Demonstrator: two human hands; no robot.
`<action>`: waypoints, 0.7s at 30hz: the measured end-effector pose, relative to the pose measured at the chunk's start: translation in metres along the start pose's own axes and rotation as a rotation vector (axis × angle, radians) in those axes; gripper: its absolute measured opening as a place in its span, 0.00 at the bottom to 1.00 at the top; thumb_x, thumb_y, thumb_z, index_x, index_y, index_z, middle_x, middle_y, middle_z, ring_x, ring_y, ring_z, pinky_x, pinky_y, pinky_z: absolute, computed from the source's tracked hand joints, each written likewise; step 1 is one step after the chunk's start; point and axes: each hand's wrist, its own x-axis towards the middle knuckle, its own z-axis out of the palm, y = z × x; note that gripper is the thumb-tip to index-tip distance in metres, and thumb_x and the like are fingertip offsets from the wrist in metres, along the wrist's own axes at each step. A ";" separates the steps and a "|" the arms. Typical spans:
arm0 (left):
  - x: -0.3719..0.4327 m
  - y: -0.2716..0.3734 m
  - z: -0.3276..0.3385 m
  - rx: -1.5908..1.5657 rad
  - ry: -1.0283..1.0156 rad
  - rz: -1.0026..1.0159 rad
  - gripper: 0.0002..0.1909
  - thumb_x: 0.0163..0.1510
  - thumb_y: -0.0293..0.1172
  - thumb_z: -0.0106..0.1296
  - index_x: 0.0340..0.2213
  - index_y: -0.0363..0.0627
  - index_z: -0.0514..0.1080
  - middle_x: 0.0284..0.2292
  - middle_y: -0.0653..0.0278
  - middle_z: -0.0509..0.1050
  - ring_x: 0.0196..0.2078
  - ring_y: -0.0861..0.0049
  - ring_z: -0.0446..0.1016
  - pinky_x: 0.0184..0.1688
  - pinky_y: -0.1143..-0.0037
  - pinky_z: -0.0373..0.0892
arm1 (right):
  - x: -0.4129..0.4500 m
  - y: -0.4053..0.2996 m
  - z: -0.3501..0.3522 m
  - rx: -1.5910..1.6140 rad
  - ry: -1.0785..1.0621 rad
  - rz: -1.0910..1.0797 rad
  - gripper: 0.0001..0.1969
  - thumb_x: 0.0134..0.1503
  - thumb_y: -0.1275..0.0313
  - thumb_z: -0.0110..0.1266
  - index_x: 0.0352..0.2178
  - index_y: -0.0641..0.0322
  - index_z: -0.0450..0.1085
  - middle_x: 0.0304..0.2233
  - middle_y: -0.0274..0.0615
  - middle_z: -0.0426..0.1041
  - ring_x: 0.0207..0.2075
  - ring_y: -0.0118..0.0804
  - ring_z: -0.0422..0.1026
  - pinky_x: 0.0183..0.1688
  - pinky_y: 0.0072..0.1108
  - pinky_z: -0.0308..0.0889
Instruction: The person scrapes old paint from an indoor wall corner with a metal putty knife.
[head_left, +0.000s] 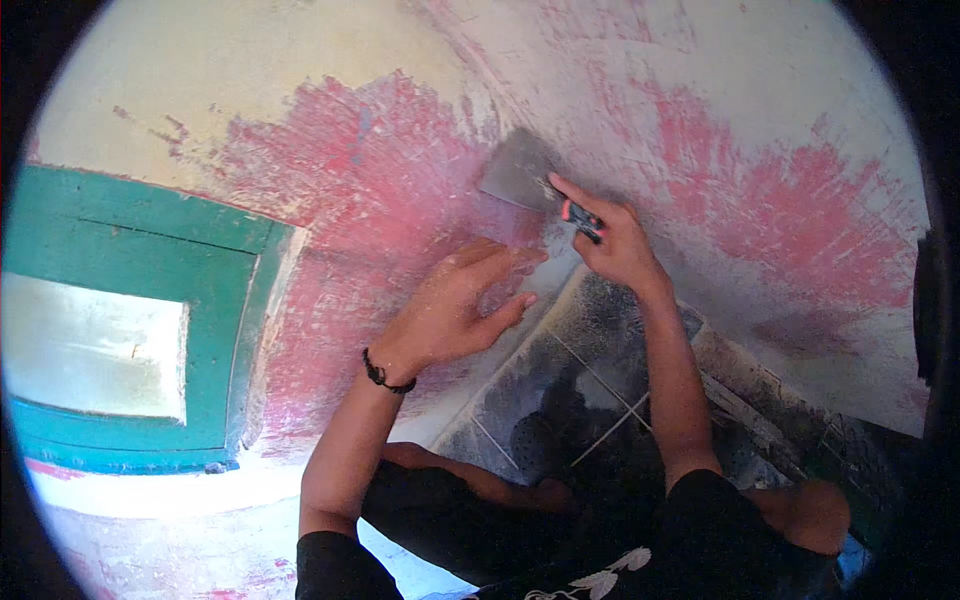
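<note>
My right hand (616, 238) grips the black and red handle of a wide scraper (520, 169), its index finger stretched along toward the metal blade. The blade lies over the wall near an inner corner, between patches of red and pale paint. To the left, my left hand (465, 304) is raised with fingers and thumb apart and holds nothing; whether it touches the wall I cannot tell. A black braided bracelet (387, 376) circles my left wrist. Around the hands, the wall (352, 217) shows scraped red, cream and whitish paint.
A green-framed window or shutter (217, 315) with a bright pane is set in the wall at the left. Below my hands lies a dark tiled floor (555, 397) with pale dust along the wall's foot. A dusty ledge or board (750, 397) lies at the lower right.
</note>
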 end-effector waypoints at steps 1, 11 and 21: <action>0.000 0.000 0.000 -0.018 0.011 0.001 0.21 0.58 0.31 0.61 0.53 0.43 0.75 0.44 0.46 0.79 0.47 0.48 0.77 0.51 0.59 0.73 | -0.003 0.006 -0.002 0.003 0.001 -0.006 0.46 0.45 0.85 0.53 0.66 0.35 0.67 0.38 0.35 0.81 0.24 0.28 0.67 0.33 0.21 0.70; -0.017 -0.012 -0.021 0.025 0.087 -0.077 0.21 0.57 0.31 0.62 0.52 0.42 0.76 0.47 0.49 0.79 0.49 0.52 0.77 0.54 0.61 0.71 | -0.005 -0.001 -0.006 -0.047 -0.023 -0.009 0.45 0.45 0.86 0.53 0.66 0.37 0.67 0.39 0.35 0.81 0.25 0.27 0.67 0.34 0.21 0.70; -0.019 -0.005 -0.015 -0.014 0.018 -0.043 0.21 0.56 0.30 0.63 0.52 0.43 0.77 0.45 0.50 0.80 0.48 0.51 0.77 0.53 0.60 0.71 | -0.004 -0.006 -0.005 -0.070 -0.019 0.004 0.44 0.46 0.85 0.52 0.65 0.34 0.68 0.38 0.35 0.81 0.24 0.28 0.65 0.34 0.22 0.70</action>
